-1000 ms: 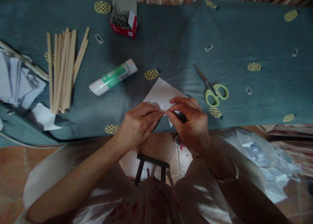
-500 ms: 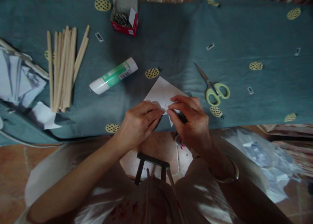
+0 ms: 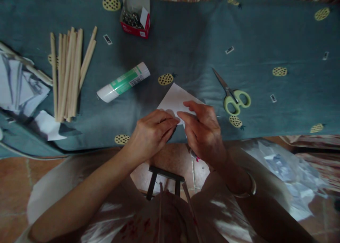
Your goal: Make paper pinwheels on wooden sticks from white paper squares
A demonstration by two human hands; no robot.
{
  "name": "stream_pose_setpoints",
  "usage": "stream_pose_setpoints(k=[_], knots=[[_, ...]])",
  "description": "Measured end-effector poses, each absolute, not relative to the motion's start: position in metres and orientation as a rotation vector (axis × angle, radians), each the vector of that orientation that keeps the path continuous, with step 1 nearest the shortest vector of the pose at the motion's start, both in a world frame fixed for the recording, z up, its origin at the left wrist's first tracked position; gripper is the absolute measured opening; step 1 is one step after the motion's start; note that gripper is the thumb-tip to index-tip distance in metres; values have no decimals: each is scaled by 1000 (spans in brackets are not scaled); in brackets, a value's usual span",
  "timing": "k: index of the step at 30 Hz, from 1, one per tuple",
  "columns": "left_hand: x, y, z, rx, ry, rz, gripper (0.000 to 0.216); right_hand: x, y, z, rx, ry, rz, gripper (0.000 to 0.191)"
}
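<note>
A white piece of paper lies at the front edge of the table, one corner pointing away from me. My left hand pinches its near edge, fingers closed together. My right hand is on the right part of the same paper, with its fingertips close beside those of my left hand. A narrow folded flap shows just under the right fingers; the rest of it is hidden by the hand. Right of my hands lie scissors with green handles, blades apart. A white and green glue stick lies to the left.
A bundle of wooden sticks lies on the left, beside several stacked white papers and a loose paper piece. An open red box of small metal pieces stands at the back. A plastic bag is below the table, right.
My right fingers have moved slightly left and up over the paper, covering more of the flap. My left hand keeps its place on the paper.
</note>
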State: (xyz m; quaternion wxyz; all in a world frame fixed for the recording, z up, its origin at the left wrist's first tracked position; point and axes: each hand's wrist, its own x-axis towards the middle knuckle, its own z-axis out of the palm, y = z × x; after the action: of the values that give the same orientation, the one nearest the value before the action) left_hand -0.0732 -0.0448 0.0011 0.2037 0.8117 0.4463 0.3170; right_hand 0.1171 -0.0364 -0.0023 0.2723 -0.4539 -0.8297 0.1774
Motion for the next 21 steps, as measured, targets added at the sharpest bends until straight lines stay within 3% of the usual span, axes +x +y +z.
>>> stream_pose_setpoints(k=[21], knots=[[-69,-45,2,2383,1283,853,13,114,-43,-3,-1172,-2293,254,37]])
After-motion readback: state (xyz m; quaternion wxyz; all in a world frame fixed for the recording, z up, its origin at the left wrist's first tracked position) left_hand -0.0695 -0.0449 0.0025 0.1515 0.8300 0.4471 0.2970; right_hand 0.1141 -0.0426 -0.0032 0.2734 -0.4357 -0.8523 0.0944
